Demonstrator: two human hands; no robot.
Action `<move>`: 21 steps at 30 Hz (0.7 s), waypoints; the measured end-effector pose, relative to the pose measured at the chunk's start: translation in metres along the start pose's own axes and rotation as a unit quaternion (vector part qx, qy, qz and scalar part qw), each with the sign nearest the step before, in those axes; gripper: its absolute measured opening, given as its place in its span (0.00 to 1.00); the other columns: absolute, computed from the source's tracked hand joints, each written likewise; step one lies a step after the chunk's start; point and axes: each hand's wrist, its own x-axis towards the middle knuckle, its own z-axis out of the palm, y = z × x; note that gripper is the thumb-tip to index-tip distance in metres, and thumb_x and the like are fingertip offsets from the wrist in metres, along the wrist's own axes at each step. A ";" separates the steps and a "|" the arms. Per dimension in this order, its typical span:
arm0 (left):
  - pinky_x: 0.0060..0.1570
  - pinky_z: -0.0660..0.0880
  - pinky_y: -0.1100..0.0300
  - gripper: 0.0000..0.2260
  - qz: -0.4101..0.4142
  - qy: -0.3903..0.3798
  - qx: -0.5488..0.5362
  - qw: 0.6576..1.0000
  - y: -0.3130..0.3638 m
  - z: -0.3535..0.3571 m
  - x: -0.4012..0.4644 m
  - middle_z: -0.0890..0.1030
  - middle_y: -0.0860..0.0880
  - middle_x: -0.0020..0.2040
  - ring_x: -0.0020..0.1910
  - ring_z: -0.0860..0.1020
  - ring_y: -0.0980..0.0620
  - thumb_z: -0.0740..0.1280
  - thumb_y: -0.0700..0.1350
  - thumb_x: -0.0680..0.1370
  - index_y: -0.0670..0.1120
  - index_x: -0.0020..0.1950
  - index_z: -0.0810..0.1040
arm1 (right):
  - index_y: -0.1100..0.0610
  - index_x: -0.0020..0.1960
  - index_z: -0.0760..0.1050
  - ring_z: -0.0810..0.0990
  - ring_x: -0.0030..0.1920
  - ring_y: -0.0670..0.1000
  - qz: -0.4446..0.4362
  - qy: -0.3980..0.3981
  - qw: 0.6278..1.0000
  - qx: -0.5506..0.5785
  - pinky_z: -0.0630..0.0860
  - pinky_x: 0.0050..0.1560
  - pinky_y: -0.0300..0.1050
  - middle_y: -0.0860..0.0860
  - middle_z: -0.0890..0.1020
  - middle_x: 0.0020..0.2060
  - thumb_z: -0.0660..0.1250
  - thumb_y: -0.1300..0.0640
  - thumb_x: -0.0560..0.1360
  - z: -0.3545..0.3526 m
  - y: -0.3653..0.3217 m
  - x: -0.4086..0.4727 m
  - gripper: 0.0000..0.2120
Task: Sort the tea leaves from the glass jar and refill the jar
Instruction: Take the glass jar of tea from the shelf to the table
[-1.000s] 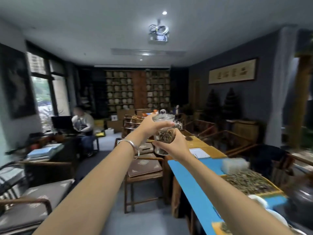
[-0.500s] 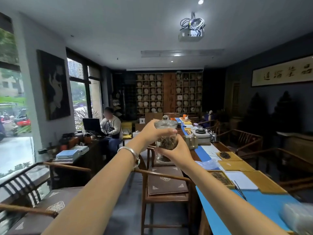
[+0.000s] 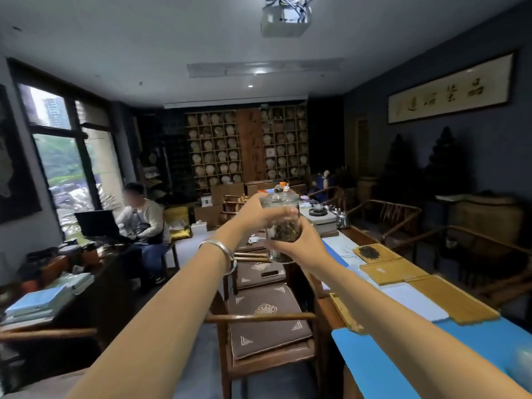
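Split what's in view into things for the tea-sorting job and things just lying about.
For the job: glass jar of tea leaves, held by left hand and right hand; wooden trays.
Lying about: laptop, books, cushioned chair, teapot.

A framed calligraphy scroll (image 3: 450,89) hangs on the dark right-hand wall, bearing four brushed characters; the strokes are blurred and cannot be read with certainty. A carved wooden panel (image 3: 251,145) between the shelves carries illegible markings. No other lettering legible.
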 end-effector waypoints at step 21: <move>0.35 0.76 0.69 0.06 0.111 -0.196 -0.052 0.973 -0.114 0.152 0.387 0.85 0.56 0.35 0.36 0.83 0.61 0.77 0.42 0.71 0.53 0.39 0.84 | 0.46 0.54 0.70 0.80 0.51 0.45 0.045 0.227 0.967 -0.111 0.80 0.51 0.52 0.46 0.81 0.50 0.81 0.42 0.56 -0.201 0.212 0.233 0.32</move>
